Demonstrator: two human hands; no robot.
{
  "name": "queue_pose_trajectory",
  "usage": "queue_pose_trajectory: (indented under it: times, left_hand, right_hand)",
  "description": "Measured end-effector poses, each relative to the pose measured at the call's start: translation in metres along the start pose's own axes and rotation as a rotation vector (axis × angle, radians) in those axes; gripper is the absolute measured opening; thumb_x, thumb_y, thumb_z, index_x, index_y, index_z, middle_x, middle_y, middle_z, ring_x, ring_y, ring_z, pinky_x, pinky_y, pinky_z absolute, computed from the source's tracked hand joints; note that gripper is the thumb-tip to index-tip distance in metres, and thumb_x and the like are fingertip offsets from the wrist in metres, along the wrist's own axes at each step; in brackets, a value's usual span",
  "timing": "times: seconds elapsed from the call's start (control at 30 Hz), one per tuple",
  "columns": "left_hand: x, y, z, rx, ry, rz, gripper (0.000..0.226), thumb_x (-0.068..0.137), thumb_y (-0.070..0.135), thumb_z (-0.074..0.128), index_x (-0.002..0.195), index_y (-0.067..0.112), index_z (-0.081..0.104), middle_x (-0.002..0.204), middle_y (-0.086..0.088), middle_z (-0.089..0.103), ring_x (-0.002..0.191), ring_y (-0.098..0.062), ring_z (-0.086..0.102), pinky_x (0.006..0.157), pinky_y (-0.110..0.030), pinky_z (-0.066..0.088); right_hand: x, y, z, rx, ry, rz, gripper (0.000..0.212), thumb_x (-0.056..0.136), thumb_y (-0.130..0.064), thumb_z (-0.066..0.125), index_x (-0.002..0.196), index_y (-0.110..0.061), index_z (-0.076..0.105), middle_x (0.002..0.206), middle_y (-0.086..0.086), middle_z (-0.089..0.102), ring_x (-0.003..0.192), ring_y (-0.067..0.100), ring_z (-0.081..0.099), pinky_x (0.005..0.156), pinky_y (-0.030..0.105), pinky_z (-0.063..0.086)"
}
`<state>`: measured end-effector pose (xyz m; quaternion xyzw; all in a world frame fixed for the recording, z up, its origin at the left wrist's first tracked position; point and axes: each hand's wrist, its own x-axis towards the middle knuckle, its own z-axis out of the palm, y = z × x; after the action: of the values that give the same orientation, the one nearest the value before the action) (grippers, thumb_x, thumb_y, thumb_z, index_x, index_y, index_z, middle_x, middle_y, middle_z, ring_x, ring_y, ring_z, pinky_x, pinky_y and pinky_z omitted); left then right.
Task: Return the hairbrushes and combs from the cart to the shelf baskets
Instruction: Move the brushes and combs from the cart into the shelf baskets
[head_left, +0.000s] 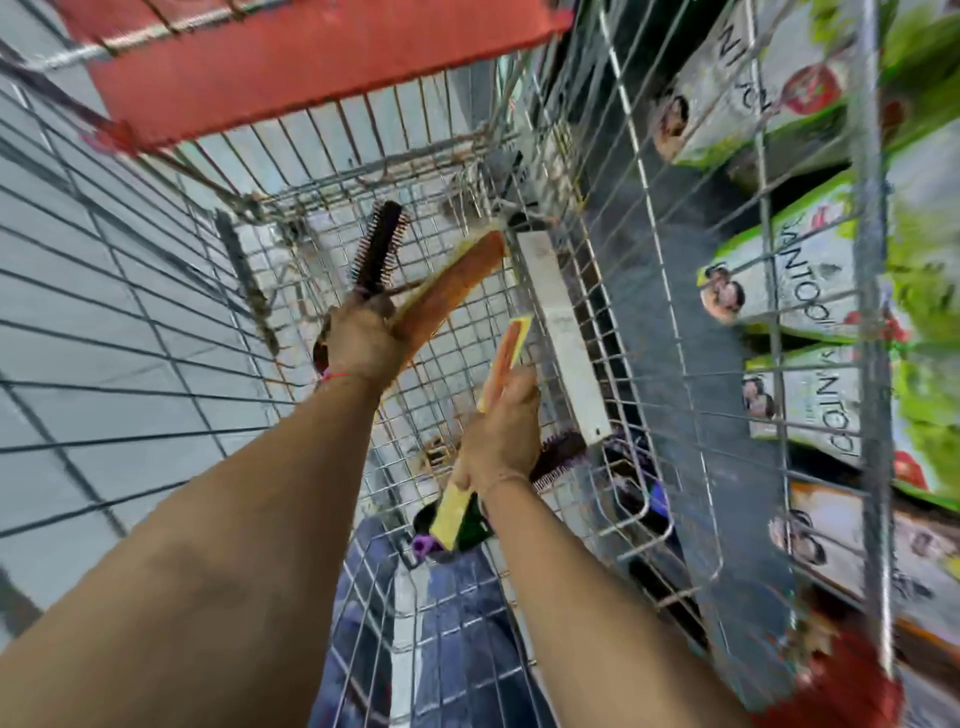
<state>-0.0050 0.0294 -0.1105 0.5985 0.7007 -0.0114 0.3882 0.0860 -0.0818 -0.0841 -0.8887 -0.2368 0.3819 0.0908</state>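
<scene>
Brush handle (378, 244) hidden in left hand (363, 343); right hand (501, 436) grips comb (506, 358).

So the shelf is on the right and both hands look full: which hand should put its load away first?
Right hand: it holds a single comb, nearest the shelf side. Left hand is farther away.

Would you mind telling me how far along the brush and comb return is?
Nothing visibly shelved yet. In hand: the left hand grips a round brush and an orange comb; the right hand holds a packaged comb. Left: a dark brush still lies in the cart.
</scene>
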Motion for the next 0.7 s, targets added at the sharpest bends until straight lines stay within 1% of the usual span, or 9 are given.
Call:
queue_pose_trajectory:
  times: [0.1, 0.17, 0.2, 0.27, 0.33, 0.4, 0.53, 0.63, 0.7]
  left_hand:
    - [-0.005, 0.008, -0.005, -0.213, -0.082, -0.154, 0.028, 0.076, 0.011, 0.069, 0.103, 0.004, 0.066, 0.111, -0.022, 0.066, 0.096, -0.022, 0.065, 0.074, -0.025, 0.047]
    - [-0.007, 0.010, -0.004, -0.294, -0.091, -0.155, 0.046, 0.078, 0.008, 0.067, 0.122, 0.001, 0.058, 0.119, -0.023, 0.065, 0.088, -0.008, 0.069, 0.066, -0.018, 0.047]
    - [-0.006, 0.009, 0.000, -0.314, -0.070, -0.151, 0.046, 0.080, 0.008, 0.066, 0.124, 0.000, 0.057, 0.119, -0.024, 0.065, 0.088, -0.012, 0.068, 0.064, -0.019, 0.045]
    - [-0.011, 0.009, 0.004, -0.377, 0.008, -0.163, 0.036, 0.081, 0.009, 0.064, 0.116, 0.001, 0.062, 0.110, -0.021, 0.070, 0.082, -0.018, 0.062, 0.064, -0.024, 0.043]
    - [-0.010, 0.005, 0.010, -0.519, 0.033, -0.195, 0.027, 0.079, 0.005, 0.065, 0.106, 0.005, 0.066, 0.077, -0.004, 0.077, 0.060, -0.006, 0.061, 0.057, -0.015, 0.044]
    - [-0.008, -0.002, 0.014, -0.651, -0.047, -0.230, 0.018, 0.077, 0.002, 0.067, 0.095, 0.006, 0.066, 0.044, 0.015, 0.065, 0.032, 0.006, 0.053, 0.042, -0.009, 0.044]
    - [-0.002, -0.016, 0.015, -0.877, -0.283, -0.263, 0.014, 0.080, -0.003, 0.061, 0.074, 0.010, 0.063, 0.044, 0.010, 0.068, 0.039, -0.003, 0.063, 0.053, -0.021, 0.055]
    - [-0.008, -0.010, 0.008, -0.883, -0.409, -0.203, 0.009, 0.081, -0.002, 0.060, 0.081, 0.006, 0.063, 0.057, 0.002, 0.071, 0.043, -0.007, 0.066, 0.063, -0.029, 0.057]
    - [-0.015, 0.004, -0.008, -0.879, -0.508, -0.142, 0.019, 0.084, -0.002, 0.054, 0.073, 0.010, 0.064, 0.049, 0.005, 0.070, 0.043, -0.006, 0.065, 0.057, -0.025, 0.058]
  right_hand:
    - [0.017, -0.002, -0.021, 0.134, 0.122, -0.094, 0.038, 0.088, -0.010, 0.057, 0.120, -0.006, 0.037, 0.126, 0.012, 0.052, 0.087, 0.021, 0.055, 0.060, 0.019, 0.038]
    - [0.035, -0.001, -0.034, 0.138, 0.096, -0.041, 0.045, 0.084, -0.008, 0.063, 0.120, -0.006, 0.036, 0.125, 0.015, 0.052, 0.092, 0.021, 0.052, 0.066, 0.027, 0.042]
    - [0.041, 0.000, -0.035, 0.117, 0.048, -0.008, 0.050, 0.081, -0.008, 0.067, 0.120, -0.006, 0.035, 0.124, 0.017, 0.053, 0.100, 0.026, 0.054, 0.075, 0.032, 0.047]
    - [0.044, 0.004, -0.032, 0.033, -0.024, -0.019, 0.054, 0.079, -0.007, 0.069, 0.119, -0.005, 0.033, 0.124, 0.020, 0.055, 0.110, 0.034, 0.055, 0.088, 0.040, 0.048]
    - [0.044, 0.007, -0.028, 0.066, -0.028, -0.020, 0.050, 0.082, -0.004, 0.065, 0.119, -0.006, 0.031, 0.123, 0.017, 0.059, 0.103, 0.032, 0.059, 0.080, 0.036, 0.047]
    - [0.043, 0.009, -0.025, 0.284, -0.001, 0.073, 0.046, 0.082, -0.003, 0.066, 0.115, -0.006, 0.035, 0.106, 0.013, 0.063, 0.086, 0.026, 0.058, 0.072, 0.029, 0.044]
    - [0.041, 0.013, -0.020, 0.704, -0.016, 0.234, 0.023, 0.071, -0.006, 0.076, 0.077, -0.015, 0.056, 0.088, 0.012, 0.066, 0.087, 0.031, 0.064, 0.086, 0.051, 0.054]
    - [0.030, 0.012, -0.031, 0.985, -0.223, 0.210, 0.042, 0.078, 0.009, 0.063, 0.119, 0.000, 0.055, 0.097, 0.015, 0.065, 0.087, 0.027, 0.060, 0.090, 0.053, 0.051]
    - [0.019, 0.008, -0.043, 1.109, -0.280, 0.155, 0.048, 0.080, 0.011, 0.058, 0.126, 0.002, 0.048, 0.091, 0.008, 0.063, 0.080, 0.021, 0.059, 0.079, 0.041, 0.052]
